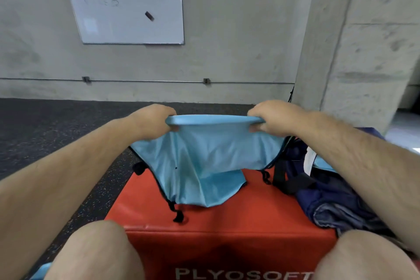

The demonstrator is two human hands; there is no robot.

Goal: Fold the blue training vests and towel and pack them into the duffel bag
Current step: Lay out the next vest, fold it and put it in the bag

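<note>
Two hands: left hand (153, 121) & right hand (273, 118) grip blue vest (204, 161) top edge, fold barely begun; duffel bag (318, 198) holds poss. a towel (345, 213); packing mostly to do.

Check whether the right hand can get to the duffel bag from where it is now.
Probably yes. The duffel bag lies just below and beside the right hand, with nothing between them. But that hand grips the blue vest, so it must let go or bring the vest along.

Both hands (151, 121) (276, 118) hold blue vest (204, 161) above red box (227, 218).
</note>
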